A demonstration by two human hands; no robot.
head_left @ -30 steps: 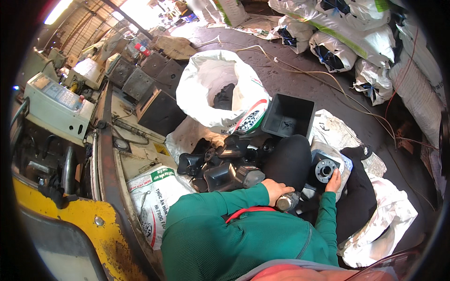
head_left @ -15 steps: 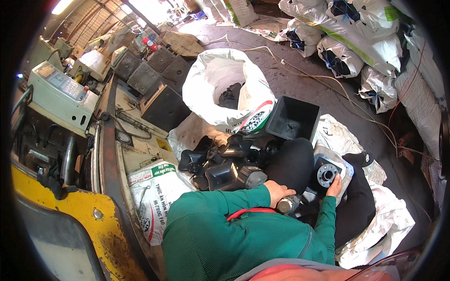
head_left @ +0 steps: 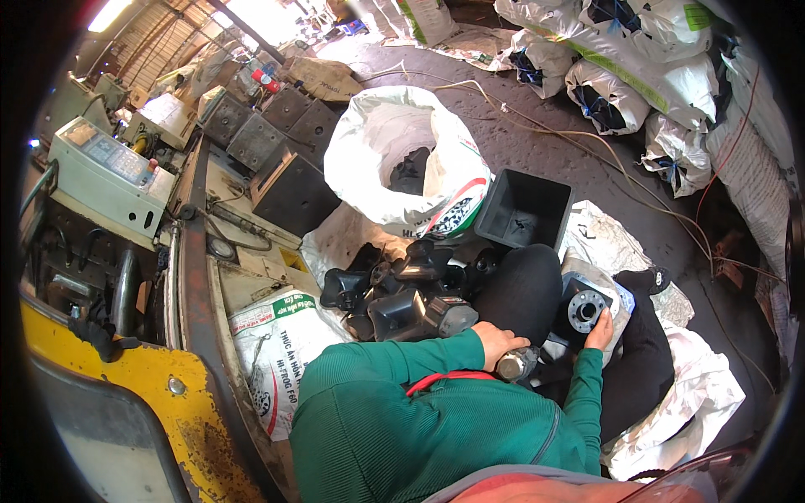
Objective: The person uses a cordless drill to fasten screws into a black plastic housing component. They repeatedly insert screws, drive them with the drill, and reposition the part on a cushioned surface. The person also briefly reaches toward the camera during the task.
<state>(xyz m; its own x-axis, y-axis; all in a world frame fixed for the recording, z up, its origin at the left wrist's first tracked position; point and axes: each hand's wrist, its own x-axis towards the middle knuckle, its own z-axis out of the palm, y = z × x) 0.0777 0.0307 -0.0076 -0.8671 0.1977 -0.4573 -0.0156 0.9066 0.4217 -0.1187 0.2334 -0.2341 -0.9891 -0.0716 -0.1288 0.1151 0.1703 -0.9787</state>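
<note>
My left hand (head_left: 499, 344) is closed on a rounded, dull grey metallic thing (head_left: 517, 365) in front of my lap; its exact kind is unclear. In my right hand (head_left: 599, 332) is a black part (head_left: 570, 295) with a round grey flange (head_left: 584, 311) on it, which has a centre hole and a ring of small holes. My fingers grip the flange's right edge, and a pale cloth (head_left: 619, 306) lies beside it. Left of my bent knee, a pile of black moulded plastic parts (head_left: 396, 315) lies near my left forearm.
An open white sack (head_left: 356, 172) holding black pieces stands ahead, beside an empty black square bin (head_left: 528, 205). Machinery with a control box (head_left: 109, 172) and a yellow frame (head_left: 159, 377) borders the left. Filled white sacks (head_left: 608, 96) are stacked far right; cables (head_left: 579, 142) cross the floor.
The flanged part in my right hand has tilted very slightly. My left hand and the grey metallic thing keep their place.
</note>
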